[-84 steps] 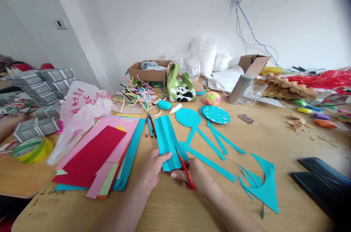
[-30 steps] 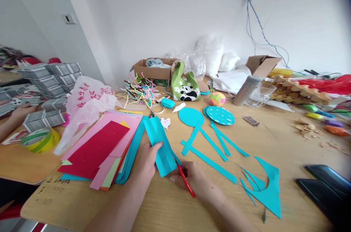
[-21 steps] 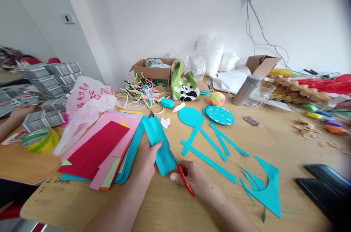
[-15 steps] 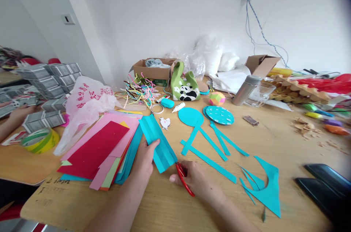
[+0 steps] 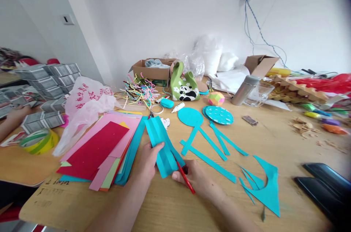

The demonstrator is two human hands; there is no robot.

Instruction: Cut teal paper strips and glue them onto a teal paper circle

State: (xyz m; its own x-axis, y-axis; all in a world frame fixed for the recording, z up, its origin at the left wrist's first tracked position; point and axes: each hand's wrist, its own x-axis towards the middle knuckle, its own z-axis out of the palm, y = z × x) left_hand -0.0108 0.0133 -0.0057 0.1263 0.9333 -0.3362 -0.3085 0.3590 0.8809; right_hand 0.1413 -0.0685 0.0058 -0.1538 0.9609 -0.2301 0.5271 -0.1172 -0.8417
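My left hand (image 5: 150, 158) grips a folded, creased sheet of blue paper (image 5: 160, 144) by its left side, thumb on top. In my right hand (image 5: 193, 177) are red-handled scissors (image 5: 185, 176), their blades hidden at the paper's lower right part. A strip of the sheet (image 5: 177, 154) stands partly apart along its right side. To the right lie cut blue strips (image 5: 211, 162), a blue paper disc (image 5: 190, 116) and a white-dotted blue disc (image 5: 219, 115). A blue offcut with a curved edge (image 5: 270, 188) rests farther right.
Left of my hands is a stack of coloured paper (image 5: 95, 148), with a plastic bag (image 5: 87, 100) and tape roll (image 5: 40, 141) beyond. Another person's hand (image 5: 16, 116) is at far left. A green panda bag (image 5: 184, 85), steel bottle (image 5: 245, 90) and black phone-like objects (image 5: 323, 188) also stand or lie around.
The scissors have cut farther up the blue paper, and a strip now separates along its right side. My left hand and the sheet have shifted slightly right.
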